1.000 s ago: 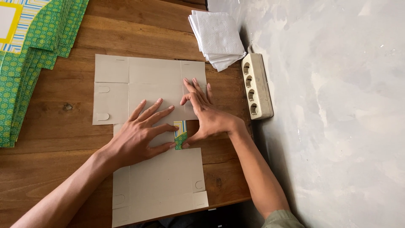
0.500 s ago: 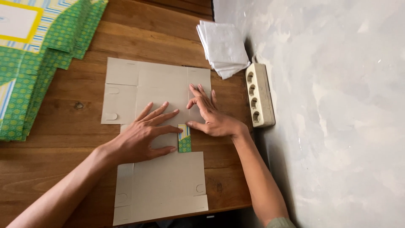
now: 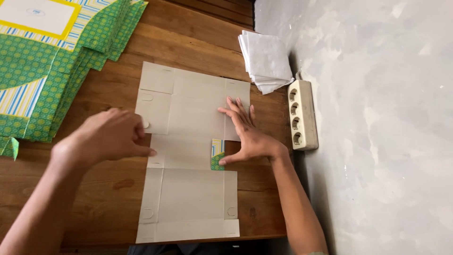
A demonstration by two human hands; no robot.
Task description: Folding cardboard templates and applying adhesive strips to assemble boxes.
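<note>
box blank lies flat, grey side up, on the surface, long axis running away from the person | right hand fingers spread flat on its right edge, thumb at the folded-up green flap | left hand loosely curled at the left flap, grasping nothing, equally near

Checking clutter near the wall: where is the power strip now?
In the head view, the cream power strip lies at the table's right edge against the wall, below the white paper stack.
</note>
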